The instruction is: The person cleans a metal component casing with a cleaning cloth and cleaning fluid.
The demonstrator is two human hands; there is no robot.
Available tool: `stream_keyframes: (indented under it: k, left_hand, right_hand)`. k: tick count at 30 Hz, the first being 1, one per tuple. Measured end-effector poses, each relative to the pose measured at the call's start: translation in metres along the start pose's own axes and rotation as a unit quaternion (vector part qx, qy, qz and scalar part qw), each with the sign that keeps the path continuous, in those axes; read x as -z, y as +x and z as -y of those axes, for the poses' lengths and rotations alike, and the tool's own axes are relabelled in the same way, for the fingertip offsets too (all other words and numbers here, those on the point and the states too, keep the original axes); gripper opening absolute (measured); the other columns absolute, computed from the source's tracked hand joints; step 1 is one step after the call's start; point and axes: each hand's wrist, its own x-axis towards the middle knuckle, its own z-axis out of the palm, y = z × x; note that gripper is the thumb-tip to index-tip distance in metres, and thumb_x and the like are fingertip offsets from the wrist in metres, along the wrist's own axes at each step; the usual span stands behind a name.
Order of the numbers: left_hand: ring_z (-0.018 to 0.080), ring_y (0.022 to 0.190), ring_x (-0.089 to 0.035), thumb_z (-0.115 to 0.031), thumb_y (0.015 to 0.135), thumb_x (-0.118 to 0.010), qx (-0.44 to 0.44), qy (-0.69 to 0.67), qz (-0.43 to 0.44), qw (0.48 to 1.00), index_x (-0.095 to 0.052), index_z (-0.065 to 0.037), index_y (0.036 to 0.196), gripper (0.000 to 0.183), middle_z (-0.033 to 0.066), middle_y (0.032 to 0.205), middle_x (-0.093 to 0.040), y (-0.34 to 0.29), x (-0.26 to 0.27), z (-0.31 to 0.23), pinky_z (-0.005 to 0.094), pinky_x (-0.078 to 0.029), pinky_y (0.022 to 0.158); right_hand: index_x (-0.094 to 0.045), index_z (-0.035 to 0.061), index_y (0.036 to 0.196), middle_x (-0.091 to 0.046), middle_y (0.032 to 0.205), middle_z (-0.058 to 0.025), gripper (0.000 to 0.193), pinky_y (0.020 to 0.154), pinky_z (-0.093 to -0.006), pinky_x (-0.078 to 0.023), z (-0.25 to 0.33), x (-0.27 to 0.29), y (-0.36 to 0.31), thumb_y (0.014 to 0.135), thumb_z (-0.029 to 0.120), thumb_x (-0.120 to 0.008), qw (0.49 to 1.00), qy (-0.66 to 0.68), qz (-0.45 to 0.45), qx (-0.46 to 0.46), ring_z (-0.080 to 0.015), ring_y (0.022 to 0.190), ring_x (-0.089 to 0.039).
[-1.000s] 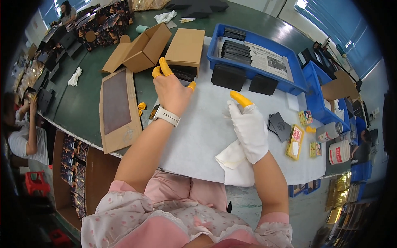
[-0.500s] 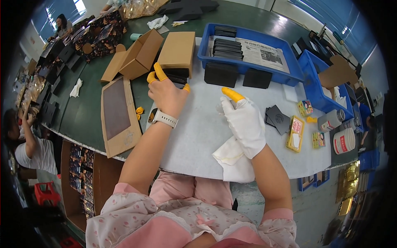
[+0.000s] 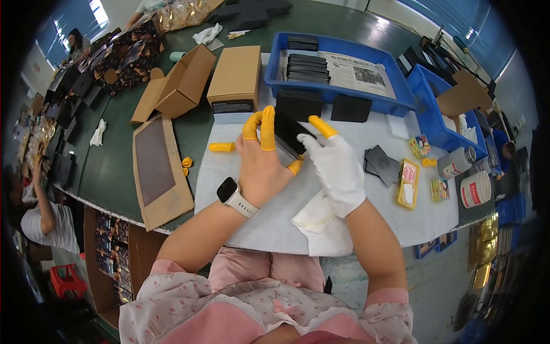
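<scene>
Black and flat, the small box (image 3: 291, 135) now sits pinched between your two hands above the white mat (image 3: 366, 223), where a second ago your left hand (image 3: 262, 166) was reaching alone toward the stack by the tan carton (image 3: 236, 77) and your right hand (image 3: 338, 169) hovered apart. Both have closed in: the left, bare with yellow finger cots, grips the box's near edge, and the right, in a white glove with one yellow fingertip, steadies the far side. So the piece is picked up and in hand, by my judgement ready for working on. A white cloth (image 3: 314, 218) lies just under your right wrist. Open mat lies to your right toward the black cards (image 3: 382, 163); the blue tray (image 3: 344, 94) wall stands close ahead, and a loose yellow cot (image 3: 221, 147) lies left.
</scene>
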Motion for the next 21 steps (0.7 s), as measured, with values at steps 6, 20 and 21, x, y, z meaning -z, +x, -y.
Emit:
stream_keyframes:
  k: [6, 20, 21]
  left_hand:
    - [0.0366, 0.112, -0.037, -0.031, 0.061, -0.082, 0.17, 0.052, -0.077, 0.981, -0.034, 0.014, 0.127, 0.093, 0.0261, 0.12, -0.04, 0.032, 0.01, 0.046, 0.0473, -0.028, 0.091]
    - [0.0314, 0.085, -0.055, -0.044, 0.06, -0.083, 0.346, 0.14, -0.004, 0.928, -0.052, 0.013, 0.102, 0.077, 0.0217, 0.1, -0.052, 0.039, 0.012, 0.069, 0.043, -0.043, 0.071]
    - [0.0314, 0.085, -0.055, -0.044, 0.06, -0.083, 0.346, 0.141, -0.004, 0.928, -0.052, 0.013, 0.102, 0.077, 0.0217, 0.1, -0.052, 0.04, 0.009, 0.067, 0.043, -0.043, 0.071]
  right_hand:
    - [-0.06, 0.0021, 0.111, -0.057, 0.066, -0.0015, 0.034, 0.043, -0.0217, -0.039, 0.016, 0.011, 0.009, 0.082, 0.017, -0.068, 0.969, 0.217, -0.1, -0.065, -0.0079, 0.047, -0.05]
    - [-0.061, 0.003, 0.112, -0.057, 0.067, -0.0003, 0.037, 0.045, -0.0207, -0.038, 0.009, 0.011, 0.003, 0.081, 0.02, -0.069, 0.983, 0.156, -0.068, -0.063, -0.0038, 0.049, -0.047]
    - [-0.061, 0.003, 0.112, -0.057, 0.067, -0.0003, 0.037, 0.045, -0.0207, -0.038, 0.009, 0.011, 0.003, 0.081, 0.02, -0.069, 0.983, 0.158, -0.066, -0.063, -0.0038, 0.049, -0.047]
